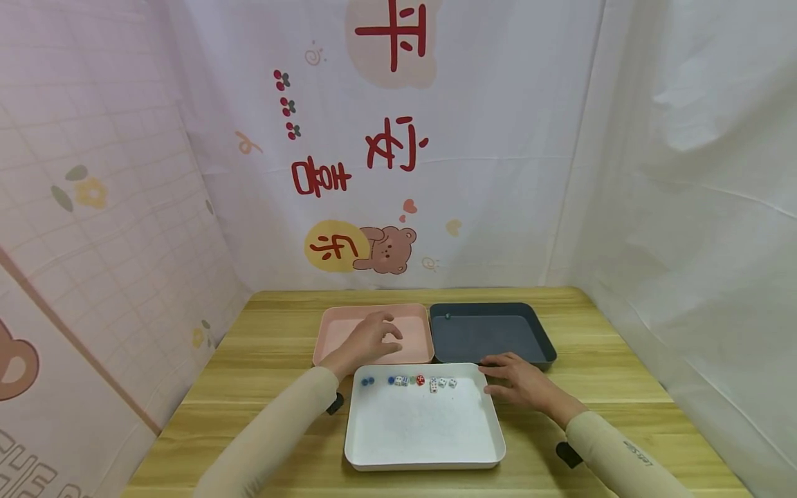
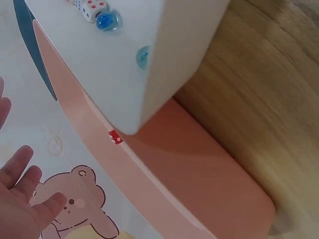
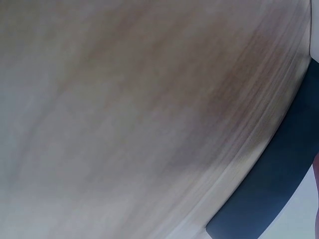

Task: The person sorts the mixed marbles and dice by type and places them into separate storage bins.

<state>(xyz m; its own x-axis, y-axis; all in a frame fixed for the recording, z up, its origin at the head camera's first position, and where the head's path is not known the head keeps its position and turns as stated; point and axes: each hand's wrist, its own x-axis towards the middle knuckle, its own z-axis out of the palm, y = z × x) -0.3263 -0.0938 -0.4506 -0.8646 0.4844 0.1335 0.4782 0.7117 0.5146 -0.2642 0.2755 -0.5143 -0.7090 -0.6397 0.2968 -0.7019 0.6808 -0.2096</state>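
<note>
My left hand (image 1: 373, 337) hovers over the pink tray (image 1: 319, 339), thumb and fingers apart with nothing between them. A red die (image 2: 115, 137) with white dots lies in that tray in the left wrist view. Nearer me, the white tray (image 1: 426, 436) has a row of small pieces along its far side: white dice (image 1: 443, 382), a red die (image 1: 420, 380) and blue glass marbles (image 1: 368, 381). My right hand (image 1: 519, 380) is at this tray's right far corner, fingers loosely spread, holding nothing; whether the fingertips touch the rim I cannot tell.
A dark blue-grey tray (image 1: 492, 333) stands right of the pink one, with a marble (image 1: 447, 316) near its far left corner. All three trays are on a wood-grain table (image 1: 249, 387). White printed cloth (image 1: 498, 173) hangs behind and on both sides.
</note>
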